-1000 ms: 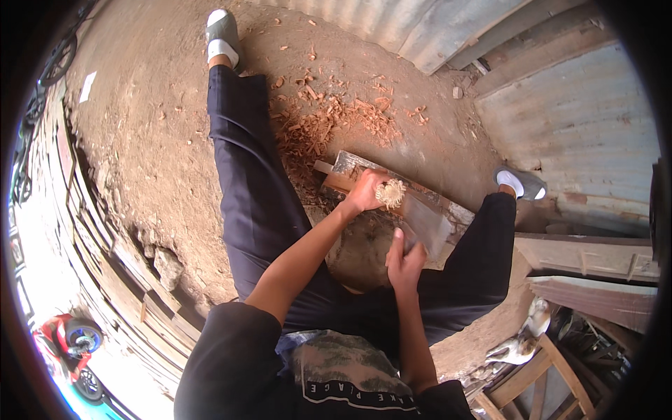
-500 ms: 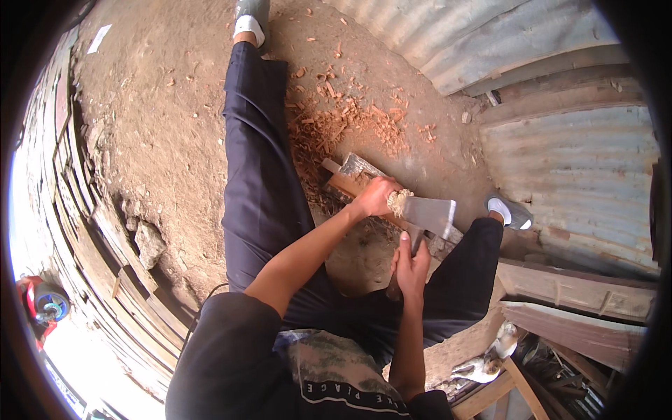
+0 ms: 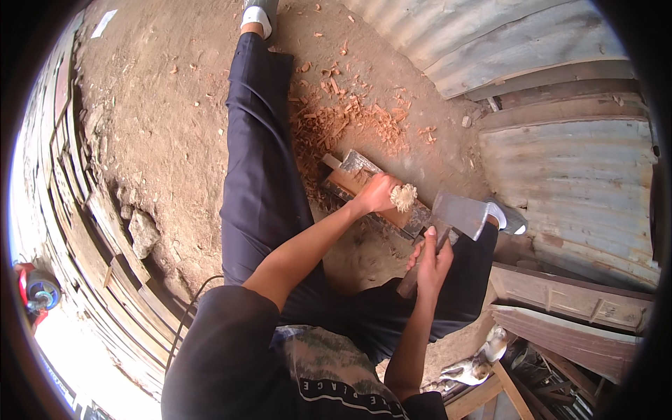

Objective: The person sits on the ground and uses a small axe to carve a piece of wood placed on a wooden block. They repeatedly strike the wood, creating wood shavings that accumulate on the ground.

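one frayed-ended stick (image 3: pixel 404 198), end facing up, sits gripped in the left hand (image 3: pixel 378 194) above a wood piece (image 3: pixel 397 216) slanting upper-left to lower-right, up-left of the right hand (image 3: pixel 434 262), which clasps a broad-bladed hatchet (image 3: pixel 456 214).

Upper right: corrugated metal sheets (image 3: pixel 570 185). Left: wooden planks (image 3: pixel 127 278), stone (image 3: pixel 144 234) beside. Lower left: blue-rimmed wheel (image 3: pixel 43 295). Lower right: cat (image 3: pixel 470 370) beside wooden frame (image 3: pixel 513 393).
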Motion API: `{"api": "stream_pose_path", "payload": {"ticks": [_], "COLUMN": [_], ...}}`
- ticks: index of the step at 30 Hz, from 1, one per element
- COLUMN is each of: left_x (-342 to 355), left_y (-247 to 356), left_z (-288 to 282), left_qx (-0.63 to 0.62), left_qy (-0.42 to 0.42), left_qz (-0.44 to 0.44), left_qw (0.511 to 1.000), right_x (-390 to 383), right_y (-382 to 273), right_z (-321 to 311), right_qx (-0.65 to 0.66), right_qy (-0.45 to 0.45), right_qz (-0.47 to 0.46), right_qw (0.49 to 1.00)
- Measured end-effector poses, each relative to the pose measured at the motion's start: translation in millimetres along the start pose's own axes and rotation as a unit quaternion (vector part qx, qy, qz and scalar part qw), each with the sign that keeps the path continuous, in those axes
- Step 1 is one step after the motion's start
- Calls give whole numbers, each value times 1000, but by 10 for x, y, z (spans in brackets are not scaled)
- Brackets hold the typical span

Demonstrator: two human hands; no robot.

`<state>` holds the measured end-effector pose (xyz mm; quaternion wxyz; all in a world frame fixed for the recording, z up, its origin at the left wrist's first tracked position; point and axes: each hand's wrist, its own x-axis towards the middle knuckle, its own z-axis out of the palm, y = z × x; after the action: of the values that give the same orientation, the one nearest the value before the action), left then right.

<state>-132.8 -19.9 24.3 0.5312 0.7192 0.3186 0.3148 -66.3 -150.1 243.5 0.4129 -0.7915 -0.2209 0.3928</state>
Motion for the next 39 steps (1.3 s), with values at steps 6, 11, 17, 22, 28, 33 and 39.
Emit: {"api": "stream_pose_path", "payload": {"ticks": [6,11,17,22,28,33,39], "left_x": [289,585,422,163,67,-62,18], "left_y": [153,-216,-298,-1029,28,11,23], "left_z": [-171,-626,-528,-149,-195,-190,-147], "left_qx": [-79,-183,-126,-359,-29,33,-3], "left_qy": [14,108,149,67,-165,-22,-37], "left_qz": [-91,-210,-109,-68,-2,124,82], "left_qw": [993,954,975,928,986,991,996], "right_x": [-129,-139,-218,-233,-349,-431,37], "right_y": [-319,-301,-303,-331,-163,76,231], "right_z": [-30,25,-18,5,-150,-12,117], "right_qx": [23,-11,9,1,9,54,-42], "right_qy": [-8,-54,-85,-119,-96,-68,-92], "right_qz": [2,26,24,6,-47,-89,62], "right_qw": [1000,998,996,993,994,992,993]}}
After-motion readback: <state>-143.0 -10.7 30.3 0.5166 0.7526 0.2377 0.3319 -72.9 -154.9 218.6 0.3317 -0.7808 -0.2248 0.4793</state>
